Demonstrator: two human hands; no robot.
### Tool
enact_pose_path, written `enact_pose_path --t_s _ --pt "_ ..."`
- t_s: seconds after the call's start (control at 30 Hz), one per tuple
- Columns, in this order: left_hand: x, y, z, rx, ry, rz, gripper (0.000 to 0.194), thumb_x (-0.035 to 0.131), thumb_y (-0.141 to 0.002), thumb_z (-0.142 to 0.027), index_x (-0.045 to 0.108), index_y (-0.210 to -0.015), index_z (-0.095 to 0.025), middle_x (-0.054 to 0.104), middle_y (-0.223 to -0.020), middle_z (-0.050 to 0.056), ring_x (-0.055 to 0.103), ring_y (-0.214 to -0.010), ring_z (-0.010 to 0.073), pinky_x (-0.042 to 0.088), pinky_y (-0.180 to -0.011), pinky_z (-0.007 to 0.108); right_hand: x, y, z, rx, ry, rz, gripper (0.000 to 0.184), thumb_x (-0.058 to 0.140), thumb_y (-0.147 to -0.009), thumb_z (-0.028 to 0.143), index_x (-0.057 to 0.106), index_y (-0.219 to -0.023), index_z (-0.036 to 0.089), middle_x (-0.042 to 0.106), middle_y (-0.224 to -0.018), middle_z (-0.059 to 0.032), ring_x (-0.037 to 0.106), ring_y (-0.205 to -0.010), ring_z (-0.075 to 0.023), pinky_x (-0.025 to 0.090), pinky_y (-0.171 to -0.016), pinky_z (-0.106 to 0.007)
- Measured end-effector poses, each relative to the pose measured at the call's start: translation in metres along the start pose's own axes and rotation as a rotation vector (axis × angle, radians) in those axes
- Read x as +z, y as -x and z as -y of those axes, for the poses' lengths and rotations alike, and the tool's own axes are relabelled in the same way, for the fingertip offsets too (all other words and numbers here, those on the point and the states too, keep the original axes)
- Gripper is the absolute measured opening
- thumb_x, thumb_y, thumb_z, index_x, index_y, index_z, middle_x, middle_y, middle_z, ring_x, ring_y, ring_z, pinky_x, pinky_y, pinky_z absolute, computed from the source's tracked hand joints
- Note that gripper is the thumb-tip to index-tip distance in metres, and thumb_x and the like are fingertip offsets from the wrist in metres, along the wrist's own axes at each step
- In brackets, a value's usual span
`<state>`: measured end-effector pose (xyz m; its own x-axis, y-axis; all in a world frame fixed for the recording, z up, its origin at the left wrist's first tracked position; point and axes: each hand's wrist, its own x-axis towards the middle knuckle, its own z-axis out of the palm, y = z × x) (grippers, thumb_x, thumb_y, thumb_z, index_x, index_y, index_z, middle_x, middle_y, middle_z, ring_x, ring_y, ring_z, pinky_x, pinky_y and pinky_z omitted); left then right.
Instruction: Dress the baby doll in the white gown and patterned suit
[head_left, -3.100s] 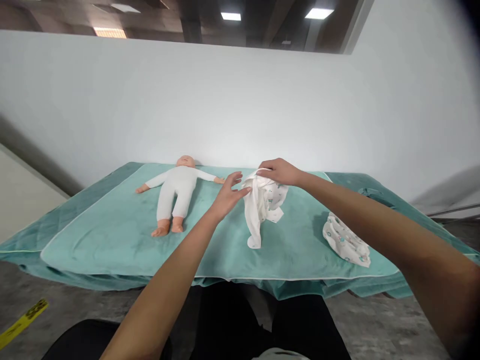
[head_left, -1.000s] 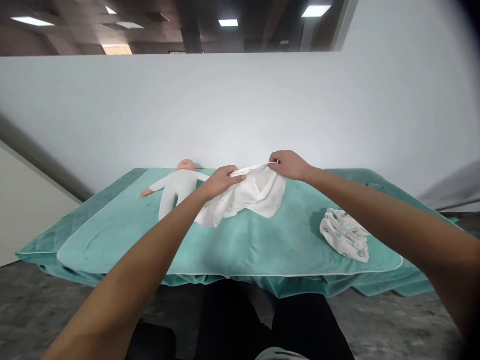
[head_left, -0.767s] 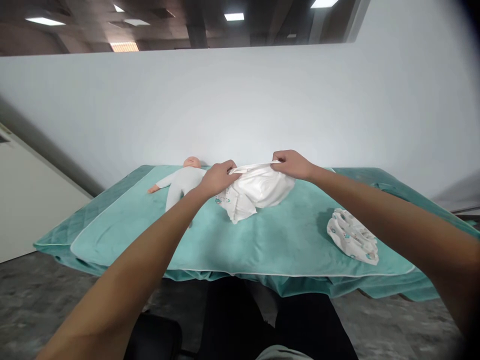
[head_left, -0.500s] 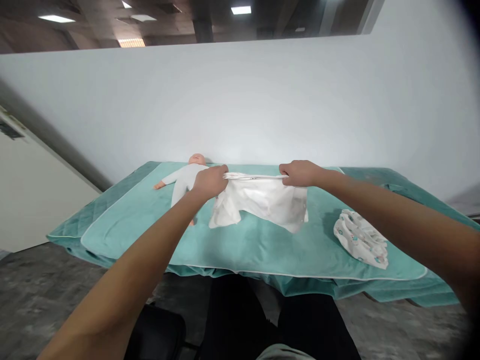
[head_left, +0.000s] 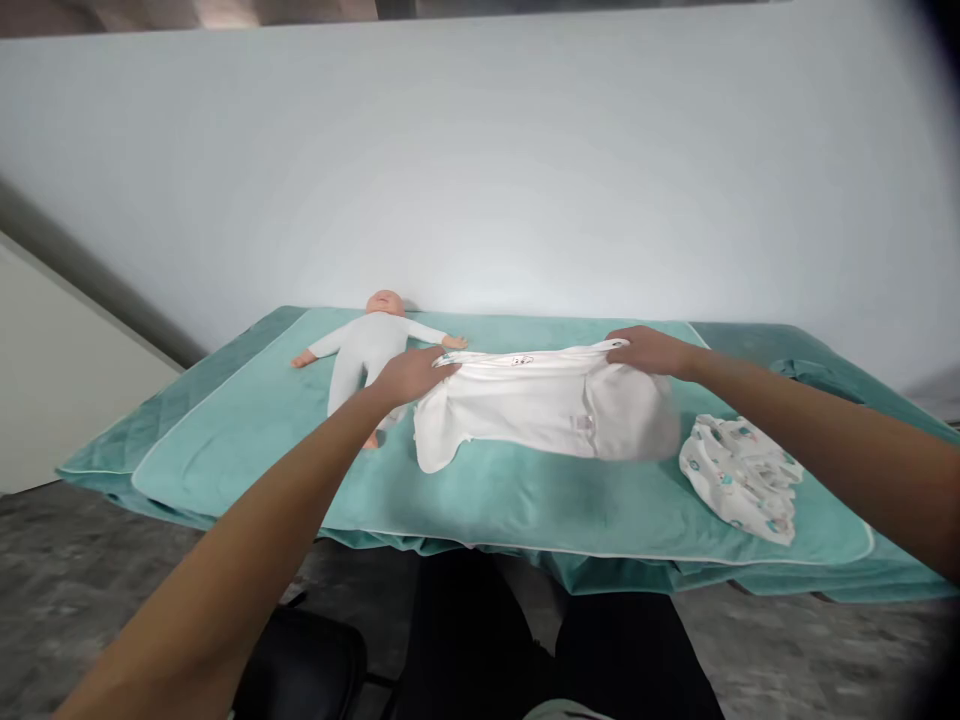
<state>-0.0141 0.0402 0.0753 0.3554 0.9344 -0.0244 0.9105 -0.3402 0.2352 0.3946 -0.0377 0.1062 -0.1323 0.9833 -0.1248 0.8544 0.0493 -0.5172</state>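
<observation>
A white baby garment (head_left: 525,400) with a small printed motif hangs stretched sideways between my two hands, over the green padded mat. At its left end my left hand (head_left: 414,376) is closed on the top edge. My right hand (head_left: 649,354) pinches the top edge near the other end, and the cloth droops below it. Just beyond my left hand a baby doll (head_left: 369,345) in a white suit lies on its back, arms spread. To the right, below my right forearm, lies a crumpled white cloth item (head_left: 739,480) with a coloured print.
The green mat (head_left: 247,440) with pale piping covers the table, and its cover hangs over the front edge. A white wall (head_left: 480,180) rises behind the table. A black chair (head_left: 304,665) stands below, left of my legs.
My right hand has moved outward to the right, and the garment is spread wider and lower over the mat. The view has tilted down, and more of the doll shows.
</observation>
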Motion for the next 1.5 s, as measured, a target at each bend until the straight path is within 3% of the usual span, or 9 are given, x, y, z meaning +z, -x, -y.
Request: enact_pose_path --t_s 0.1,0.23,0.47,0.7,0.9,1.03,1.13,1.27,1.5 --pt "0.019 -0.021 0.000 -0.055 -0.123 0.006 0.062 0.031 -0.089 -0.076 0.061 -0.101 -0.024 0.071 -0.103 0.010 0.066 -0.097 0.0315 0.047 -0.077 0.036 0.005 -0.014 -0.005 0.066 0.095 0.076 0.028 0.057 -0.083 0.042 0.071 -0.092 0.019 0.073 -0.106 -0.0059 0.066 -0.094 -0.0259 0.046 -0.075 -0.029" --pt "0.056 -0.055 0.000 -0.101 -0.150 0.006 0.061 0.031 -0.090 -0.073 0.061 -0.107 -0.023 0.071 -0.108 0.013 0.067 -0.100 0.0333 0.049 -0.079 0.039 0.039 -0.052 -0.029 0.174 0.312 0.029 0.029 0.055 -0.086 0.041 0.069 -0.095 0.017 0.071 -0.105 -0.0106 0.064 -0.095 -0.0272 0.044 -0.075 -0.031" --pt "0.110 -0.120 -0.005 -0.162 -0.086 -0.088 0.045 0.042 -0.095 -0.057 0.061 -0.114 -0.020 0.069 -0.118 0.014 0.065 -0.107 0.0312 0.049 -0.085 0.038 0.106 -0.110 -0.059 0.206 0.207 -0.382 0.029 0.045 -0.086 0.018 0.064 -0.107 0.018 0.065 -0.117 -0.0111 0.059 -0.098 -0.0236 0.043 -0.076 -0.031" --pt "0.150 -0.157 -0.002 -0.047 -0.202 -0.333 0.037 0.050 -0.095 -0.036 0.058 -0.123 -0.013 0.058 -0.135 0.021 0.051 -0.126 0.0372 0.039 -0.103 0.052 0.145 -0.164 -0.083 0.108 0.121 -0.605 0.038 0.042 -0.081 0.010 0.060 -0.114 0.017 0.062 -0.122 -0.0157 0.056 -0.108 -0.0294 0.044 -0.090 -0.041" --pt "0.180 -0.121 -0.011 0.252 -0.122 -0.419 0.031 0.050 -0.092 -0.022 0.059 -0.121 -0.017 0.051 -0.147 0.017 0.044 -0.138 0.0333 0.031 -0.114 0.054 0.163 -0.158 -0.083 -0.113 0.307 -0.641 0.043 0.047 -0.085 0.013 0.057 -0.126 0.013 0.051 -0.142 -0.0191 0.045 -0.131 -0.0336 0.032 -0.112 -0.053" --pt "0.186 -0.069 -0.027 0.336 -0.046 -0.378 0.028 0.052 -0.089 -0.021 0.062 -0.115 -0.018 0.059 -0.137 0.015 0.052 -0.129 0.0298 0.041 -0.109 0.049 0.184 -0.118 -0.068 -0.326 0.339 -0.590 0.040 0.049 -0.088 0.016 0.058 -0.127 0.016 0.049 -0.146 -0.0153 0.042 -0.136 -0.0307 0.031 -0.117 -0.051" --pt "0.188 -0.029 -0.034 0.381 0.019 -0.371 0.031 0.052 -0.087 -0.017 0.062 -0.116 -0.018 0.064 -0.129 0.012 0.057 -0.123 0.0260 0.047 -0.105 0.044 0.211 -0.078 -0.072 -0.310 0.266 -0.621 0.039 0.051 -0.092 0.026 0.057 -0.130 0.019 0.051 -0.145 -0.0142 0.044 -0.135 -0.0304 0.036 -0.114 -0.052" --pt "0.191 0.005 -0.027 0.343 0.078 -0.437 0.040 0.054 -0.082 -0.012 0.061 -0.120 -0.019 0.064 -0.129 0.010 0.057 -0.122 0.0247 0.047 -0.106 0.043 0.230 -0.026 -0.097 -0.271 0.210 -0.630 0.038 0.054 -0.095 0.035 0.058 -0.130 0.022 0.059 -0.135 -0.0111 0.050 -0.127 -0.0299 0.037 -0.112 -0.053" --pt "0.200 0.013 -0.009 0.143 0.030 -0.488 0.029 0.049 -0.087 -0.010 0.068 -0.105 -0.022 0.066 -0.119 0.011 0.059 -0.116 0.0263 0.049 -0.098 0.043 0.210 0.004 -0.103 -0.205 0.267 -0.598 0.026 0.046 -0.095 0.017 0.070 -0.105 0.023 0.069 -0.113 -0.0068 0.058 -0.111 -0.0251 0.041 -0.103 -0.044"
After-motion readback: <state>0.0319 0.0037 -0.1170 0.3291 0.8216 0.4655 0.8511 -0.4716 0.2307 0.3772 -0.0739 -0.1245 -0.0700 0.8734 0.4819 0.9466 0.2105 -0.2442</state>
